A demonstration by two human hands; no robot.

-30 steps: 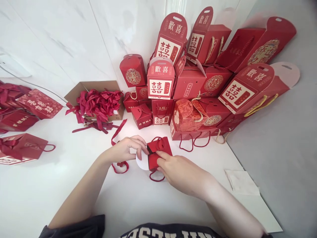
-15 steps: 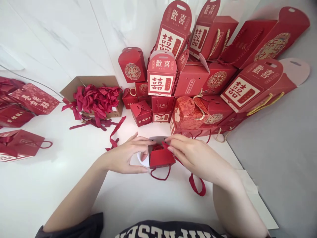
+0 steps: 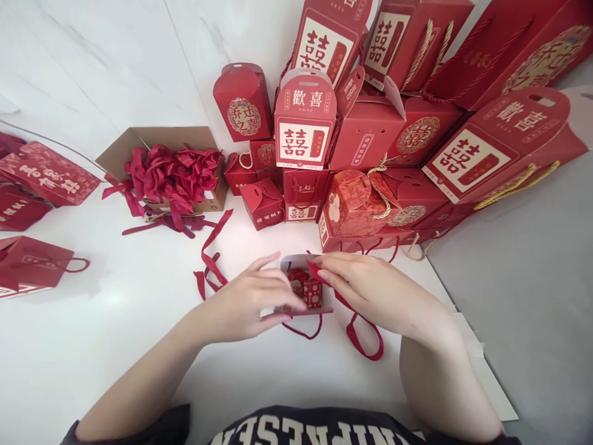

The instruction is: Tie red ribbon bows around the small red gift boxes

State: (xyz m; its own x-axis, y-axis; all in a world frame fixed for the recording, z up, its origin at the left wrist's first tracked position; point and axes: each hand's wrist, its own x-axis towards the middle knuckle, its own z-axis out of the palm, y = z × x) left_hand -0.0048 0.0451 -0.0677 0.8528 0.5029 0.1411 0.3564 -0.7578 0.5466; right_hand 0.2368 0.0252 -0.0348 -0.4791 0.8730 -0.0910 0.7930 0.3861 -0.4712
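Note:
A small gift box (image 3: 293,262) stands open between my hands, its pale inside facing up. Red patterned packets (image 3: 313,294) lie in it, and a dark red cord handle (image 3: 303,335) hangs out on the near side. My left hand (image 3: 252,303) reaches over the box's left part with fingers spread, holding nothing; its fingertips blur over the opening. At the right rim, my right hand (image 3: 359,278) pinches a red ribbon (image 3: 314,271) between thumb and fingers. The ribbon's tail (image 3: 377,351) loops on the table below that hand.
A cardboard carton (image 3: 109,154) full of red ribbons (image 3: 173,176) stands at the back left, with loose ribbon (image 3: 210,256) in front. Stacked red gift boxes (image 3: 306,120) fill the back right. More red boxes (image 3: 34,266) sit at the left edge.
The box's near flap, which covered much of the opening, is now down, exposing the packets. My left hand has moved right over the box. My right hand keeps the ribbon. The view has shifted slightly.

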